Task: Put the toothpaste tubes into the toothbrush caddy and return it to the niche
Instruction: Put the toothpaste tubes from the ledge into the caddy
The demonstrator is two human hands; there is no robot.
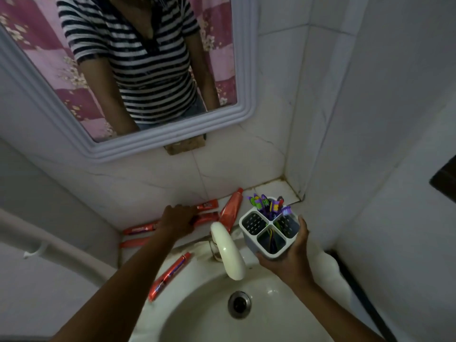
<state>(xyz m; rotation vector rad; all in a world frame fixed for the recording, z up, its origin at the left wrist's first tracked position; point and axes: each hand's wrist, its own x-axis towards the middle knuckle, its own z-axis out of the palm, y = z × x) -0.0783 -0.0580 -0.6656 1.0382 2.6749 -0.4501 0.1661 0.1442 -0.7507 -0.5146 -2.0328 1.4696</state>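
Left hand (178, 222) on the tubes, right hand (291, 255) holding the caddy (269, 230).

Tap (228, 250) rises between the hands. Left fingers curl down on a tube (206, 218) on the ledge — more tubes lie either side, one (169, 276) nearer, by the sink (197, 317). Right fingers clasp the caddy — toothbrushes (267, 204) in its far compartment.

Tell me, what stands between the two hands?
In the head view, the white faucet stands between the left hand and the right hand holding the caddy.
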